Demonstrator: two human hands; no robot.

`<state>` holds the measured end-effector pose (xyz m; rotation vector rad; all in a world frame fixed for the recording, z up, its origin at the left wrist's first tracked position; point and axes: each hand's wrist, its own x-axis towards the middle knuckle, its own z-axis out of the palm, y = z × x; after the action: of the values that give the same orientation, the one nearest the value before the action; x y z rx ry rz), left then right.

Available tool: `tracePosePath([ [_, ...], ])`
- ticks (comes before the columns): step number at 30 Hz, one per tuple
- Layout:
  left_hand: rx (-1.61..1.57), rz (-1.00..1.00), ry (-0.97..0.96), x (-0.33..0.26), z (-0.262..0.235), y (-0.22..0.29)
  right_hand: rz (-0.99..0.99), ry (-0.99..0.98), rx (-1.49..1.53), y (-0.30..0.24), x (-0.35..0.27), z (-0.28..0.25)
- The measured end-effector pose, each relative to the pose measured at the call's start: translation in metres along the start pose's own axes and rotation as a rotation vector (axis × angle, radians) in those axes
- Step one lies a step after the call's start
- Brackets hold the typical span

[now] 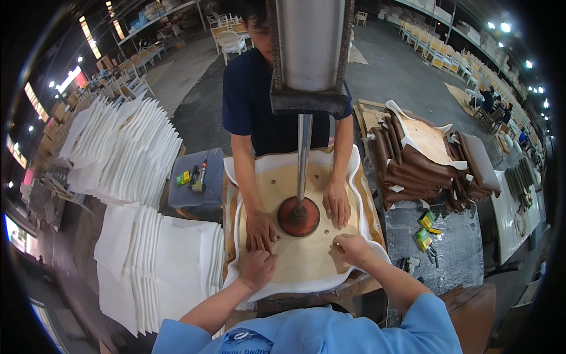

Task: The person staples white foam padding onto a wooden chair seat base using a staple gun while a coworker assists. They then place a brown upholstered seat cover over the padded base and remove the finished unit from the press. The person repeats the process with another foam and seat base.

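A pale plywood seat panel (289, 259) lies on a white padded sheet (295, 287) whose edges curl up around it. A round reddish press foot (298, 217) on a steel rod (304, 147) bears on the panel's middle. My left hand (259, 268) rests in a fist on the panel's near left part, close to a co-worker's hand (261, 230). On the near right part sits my right hand (352, 249), fingers curled in. I see nothing held in either fist. The co-worker's other hand (336, 203) lies flat on the panel, right of the press foot.
Stacks of white foam sheets (159, 248) stand at left. A blue-grey stool (197, 186) bears a tool and a small box. At right, brown upholstered seats (407, 159) are piled behind a plastic-covered table (448, 242) with small boxes. The press cylinder (309, 53) hangs overhead.
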<state>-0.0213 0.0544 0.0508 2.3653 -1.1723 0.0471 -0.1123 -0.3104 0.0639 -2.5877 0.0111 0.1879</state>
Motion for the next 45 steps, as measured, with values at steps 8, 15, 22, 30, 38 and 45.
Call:
tracePosePath([
  [8,-0.196,-0.288,-0.443,0.01,-0.015,0.002,0.035,-0.109,-0.142,0.01,-0.007,0.016],
  [15,-0.347,-0.339,-0.326,-0.006,0.006,0.001,-0.121,0.065,-0.078,0.006,-0.011,0.026],
  [22,-0.24,-0.381,-0.379,-0.003,0.009,-0.01,-0.157,0.104,-0.086,0.001,-0.011,0.033],
  [30,-0.574,-0.573,-0.203,-0.021,-0.05,0.045,0.167,0.228,0.403,-0.026,-0.053,-0.029],
  [38,-1.942,-1.594,-0.11,-0.091,0.003,0.079,0.952,-0.418,1.572,-0.105,-0.118,0.061],
  [45,-1.905,-1.681,-0.224,-0.06,0.033,0.073,1.208,-0.313,1.736,-0.127,-0.064,0.096],
])
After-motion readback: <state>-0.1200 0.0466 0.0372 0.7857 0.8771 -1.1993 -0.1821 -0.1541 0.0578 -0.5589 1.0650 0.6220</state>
